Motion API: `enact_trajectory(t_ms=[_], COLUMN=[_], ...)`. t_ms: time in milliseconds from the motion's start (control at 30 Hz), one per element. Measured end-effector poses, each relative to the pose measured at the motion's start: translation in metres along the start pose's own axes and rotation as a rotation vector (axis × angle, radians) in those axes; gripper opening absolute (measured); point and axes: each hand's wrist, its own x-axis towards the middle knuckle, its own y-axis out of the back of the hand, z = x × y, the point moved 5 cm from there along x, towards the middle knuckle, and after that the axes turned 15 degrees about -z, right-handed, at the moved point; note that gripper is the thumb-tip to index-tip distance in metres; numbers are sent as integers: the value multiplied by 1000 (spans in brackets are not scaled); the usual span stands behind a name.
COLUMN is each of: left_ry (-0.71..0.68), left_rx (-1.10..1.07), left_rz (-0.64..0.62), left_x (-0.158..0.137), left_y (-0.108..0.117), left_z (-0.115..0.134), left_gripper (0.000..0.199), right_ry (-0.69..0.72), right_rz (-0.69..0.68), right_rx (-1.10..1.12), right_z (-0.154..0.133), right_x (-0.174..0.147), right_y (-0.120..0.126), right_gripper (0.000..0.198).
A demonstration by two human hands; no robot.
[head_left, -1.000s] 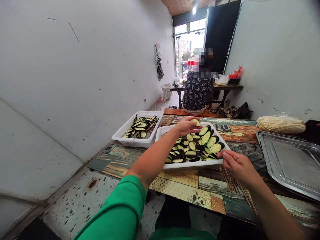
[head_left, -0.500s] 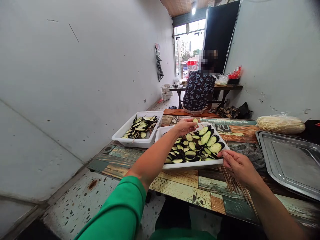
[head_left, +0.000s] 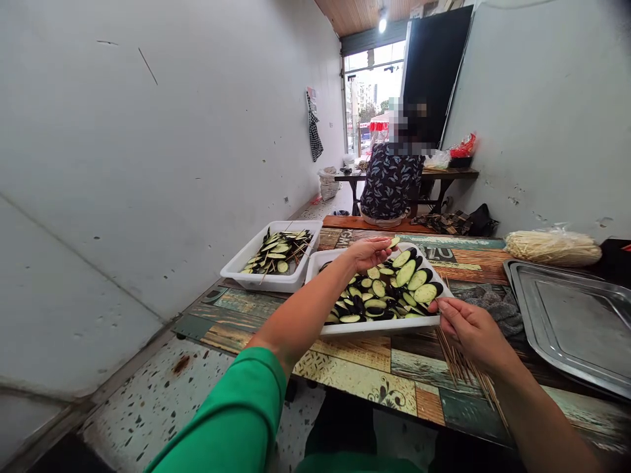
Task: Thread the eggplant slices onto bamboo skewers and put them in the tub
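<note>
My left hand [head_left: 371, 252] pinches a small eggplant slice [head_left: 394, 242] above the far edge of a white tub [head_left: 379, 326]. Loose eggplant slices [head_left: 375, 303] with dark skins lie wet inside that tub. My right hand [head_left: 468, 326] is at the tub's near right corner, thumb and fingers closed on the end of a skewer [head_left: 438, 299], which is mostly hidden. Several larger eggplant slices [head_left: 405, 274] overlap in a row along this skewer, leading away from my fingers over the tub. Bare skewers [head_left: 456, 361] lie on the table below my right hand.
Left of the tub stands another white tub [head_left: 263, 282] with skewered eggplant [head_left: 280, 248]. To the right are a grey cloth [head_left: 495, 309], metal trays [head_left: 576, 322] and bagged enoki mushrooms [head_left: 552, 245]. A person [head_left: 392, 180] sits beyond, facing away, at another table [head_left: 456, 173].
My left hand has shifted slightly right, and its slice has turned from face-on to nearly edge-on. My right hand and the row of slices stay almost where they were.
</note>
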Motion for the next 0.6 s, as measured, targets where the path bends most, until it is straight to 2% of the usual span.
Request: enact_trajectory(t_ms=[600], left_ry=[45], left_rx=[-83], left_rz=[92], left_x=[-1], left_y=[-3], left_z=[-1], left_gripper=[16], right_ry=[21], right_rz=[-1], right_rx=[-64], right_z=[-1], right_x=[1], right_y=[0], right_gripper=[44])
